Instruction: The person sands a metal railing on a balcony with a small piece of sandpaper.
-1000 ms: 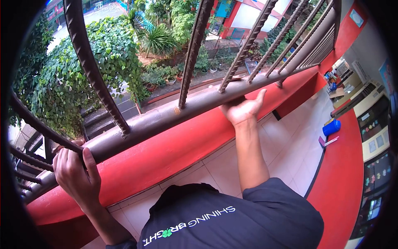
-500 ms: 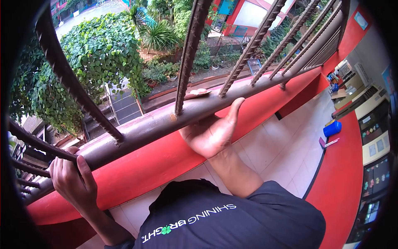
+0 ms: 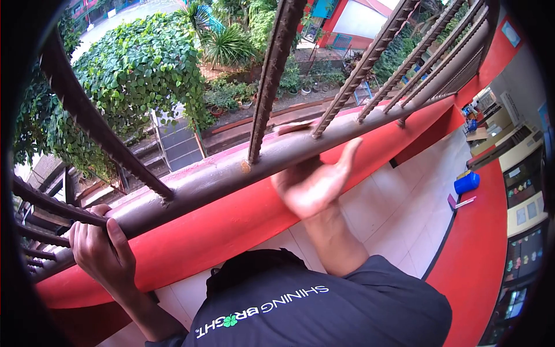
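At the left, my left hand (image 3: 101,248) is closed around the brown metal railing (image 3: 214,188), with the thumb on the near side beside a ribbed upright bar (image 3: 110,144). My right hand (image 3: 315,188) is under the railing's thick round pipe, palm turned up and blurred. Its thumb is stretched away from the palm on the near side, and its fingers pass beneath the pipe, mostly hidden. Just beyond the pipe, what look like the fingertips (image 3: 293,128) show between two upright bars. No object shows in the right palm.
Below the railing runs a red ledge (image 3: 231,234), with pale floor tiles (image 3: 393,214) on the near side. A blue container (image 3: 466,183) stands by the red wall base at right. Beyond the bars are a leafy vine (image 3: 139,69) and potted plants.
My right hand has slid a little to the right along the underside of the pipe, its fingertips shifting with it. My left hand keeps its grip in the same place.
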Demonstrator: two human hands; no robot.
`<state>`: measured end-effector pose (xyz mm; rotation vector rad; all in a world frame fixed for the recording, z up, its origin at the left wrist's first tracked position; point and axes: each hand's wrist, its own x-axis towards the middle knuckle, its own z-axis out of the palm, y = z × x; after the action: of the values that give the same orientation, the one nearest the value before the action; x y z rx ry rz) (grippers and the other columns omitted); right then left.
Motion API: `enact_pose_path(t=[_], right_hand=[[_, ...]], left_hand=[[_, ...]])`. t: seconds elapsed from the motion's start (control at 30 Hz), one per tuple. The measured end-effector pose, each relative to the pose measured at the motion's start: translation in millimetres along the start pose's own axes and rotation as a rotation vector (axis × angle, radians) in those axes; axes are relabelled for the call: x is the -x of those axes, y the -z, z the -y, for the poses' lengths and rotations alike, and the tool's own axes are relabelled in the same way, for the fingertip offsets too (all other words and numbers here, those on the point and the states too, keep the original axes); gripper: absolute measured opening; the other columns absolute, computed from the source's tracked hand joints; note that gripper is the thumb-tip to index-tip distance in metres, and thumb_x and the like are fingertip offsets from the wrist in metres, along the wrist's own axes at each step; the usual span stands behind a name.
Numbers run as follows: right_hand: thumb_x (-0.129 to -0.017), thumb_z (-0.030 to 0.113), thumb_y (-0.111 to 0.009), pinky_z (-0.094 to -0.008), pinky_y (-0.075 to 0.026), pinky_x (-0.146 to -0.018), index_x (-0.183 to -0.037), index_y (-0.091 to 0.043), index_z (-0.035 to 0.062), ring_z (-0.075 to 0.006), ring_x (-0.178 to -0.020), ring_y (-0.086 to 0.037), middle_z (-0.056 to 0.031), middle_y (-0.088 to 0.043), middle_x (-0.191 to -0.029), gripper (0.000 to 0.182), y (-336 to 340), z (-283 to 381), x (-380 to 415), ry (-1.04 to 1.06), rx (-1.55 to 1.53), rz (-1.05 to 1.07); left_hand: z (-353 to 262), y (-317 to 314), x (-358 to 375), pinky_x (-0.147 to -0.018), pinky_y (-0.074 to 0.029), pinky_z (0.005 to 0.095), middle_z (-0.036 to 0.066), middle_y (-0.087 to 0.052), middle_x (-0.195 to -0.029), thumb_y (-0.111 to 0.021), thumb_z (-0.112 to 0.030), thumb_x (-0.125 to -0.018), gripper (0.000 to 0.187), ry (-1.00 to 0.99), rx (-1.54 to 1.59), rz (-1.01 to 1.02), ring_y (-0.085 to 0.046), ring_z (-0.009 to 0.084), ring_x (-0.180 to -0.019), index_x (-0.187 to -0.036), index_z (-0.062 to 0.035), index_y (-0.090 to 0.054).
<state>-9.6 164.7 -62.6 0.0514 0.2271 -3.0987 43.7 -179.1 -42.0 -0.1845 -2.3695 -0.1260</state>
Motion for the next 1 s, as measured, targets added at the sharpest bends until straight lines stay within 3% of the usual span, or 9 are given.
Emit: enact_pose_path(t=[0.07,0.2,0.3,0.4,0.43,0.53,0.73,0.83,1.0], right_hand=[[-0.072,0.093,-0.061,-0.0472,-0.049,-0.106,-0.131,-0.060,0.0018,-0.0306,-0.112,-0.065,-0.0217,-0.068,-0.119,0.109,0,-17,10,-0.162,-0.191,-0.047],[-0.072,0.089,-0.066,-0.0494,-0.050,-0.104,-0.130,-0.062,0.0039,-0.0248,-0.114,-0.065,-0.0113,-0.070,-0.121,0.103,3,16,-6,0.255,0.314,-0.055],[-0.077,0.092,-0.055,-0.0571,-0.043,-0.112,-0.135,-0.057,0.0011,-0.0315,-0.124,-0.058,-0.0191,-0.062,-0.132,0.108,23,-24,6,-0.225,-0.269,0.310],[-0.076,0.088,-0.064,-0.0532,-0.044,-0.111,-0.136,-0.057,0.0082,-0.0268,-0.126,-0.056,-0.0110,-0.061,-0.138,0.100,11,30,-11,0.159,0.279,0.059],[-0.074,0.086,-0.067,-0.0481,-0.046,-0.108,-0.131,-0.059,0.0082,-0.0220,-0.124,-0.057,-0.0060,-0.063,-0.134,0.097,-6,35,-15,0.276,0.281,-0.330],[-0.076,0.087,-0.063,-0.0492,-0.045,-0.111,-0.128,-0.058,0.0051,-0.0240,-0.123,-0.057,-0.0083,-0.063,-0.129,0.097,14,-25,-1,-0.096,-0.153,0.199],[-0.081,0.090,-0.054,-0.0527,-0.045,-0.108,-0.133,-0.057,0.0027,-0.0261,-0.119,-0.060,-0.0115,-0.065,-0.124,0.102,4,24,-17,0.269,0.035,-0.091],[-0.073,0.093,-0.059,-0.0507,-0.048,-0.103,-0.137,-0.057,0.0089,-0.0259,-0.118,-0.061,-0.0115,-0.065,-0.129,0.105,9,-42,12,-0.167,-0.119,-0.054],[-0.072,0.096,-0.055,-0.0461,-0.048,-0.104,-0.136,-0.054,-0.0038,-0.0283,-0.114,-0.062,-0.0152,-0.067,-0.122,0.119,-2,-28,7,0.057,0.007,-0.152]], left_hand=[[0,0,0,-0.090,-0.046,0.0485,0.019,-0.068,-0.091,-0.047,-0.027,-0.099,0.036,-0.006,-0.015,0.000,-0.065,0.0397,-0.087,-0.099,0.0023,-0.067],[2,0,1,-0.090,-0.046,0.0493,0.019,-0.068,-0.091,-0.046,-0.028,-0.100,0.037,0.004,-0.002,0.014,-0.064,0.0407,-0.087,-0.100,0.0021,-0.068],[2,-1,1,-0.090,-0.046,0.0495,0.019,-0.068,-0.092,-0.046,-0.028,-0.100,0.037,-0.007,-0.012,0.012,-0.064,0.0409,-0.087,-0.101,0.0020,-0.068],[3,0,0,-0.090,-0.046,0.0495,0.019,-0.068,-0.091,-0.046,-0.029,-0.100,0.037,-0.020,-0.007,0.020,-0.064,0.0409,-0.087,-0.102,0.0019,-0.068],[2,0,0,-0.090,-0.046,0.0495,0.019,-0.068,-0.091,-0.046,-0.029,-0.100,0.038,-0.017,-0.003,0.020,-0.064,0.0409,-0.087,-0.102,0.0019,-0.068],[7,-1,1,-0.089,-0.047,0.0495,0.019,-0.067,-0.090,-0.046,-0.029,-0.100,0.037,-0.033,-0.005,0.014,-0.064,0.0408,-0.086,-0.102,0.0014,-0.068],[7,1,0,-0.088,-0.047,0.0488,0.019,-0.066,-0.087,-0.046,-0.031,-0.101,0.039,-0.044,0.016,0.023,-0.064,0.0402,-0.085,-0.100,0.0012,-0.068],[7,0,-1,-0.087,-0.047,0.0485,0.018,-0.066,-0.086,-0.047,-0.032,-0.101,0.039,-0.054,0.028,0.007,-0.064,0.0396,-0.083,-0.099,0.0013,-0.068],[5,3,-2,-0.087,-0.047,0.0486,0.018,-0.065,-0.085,-0.047,-0.033,-0.101,0.040,-0.046,0.054,0.030,-0.064,0.0394,-0.083,-0.101,0.0002,-0.069]])
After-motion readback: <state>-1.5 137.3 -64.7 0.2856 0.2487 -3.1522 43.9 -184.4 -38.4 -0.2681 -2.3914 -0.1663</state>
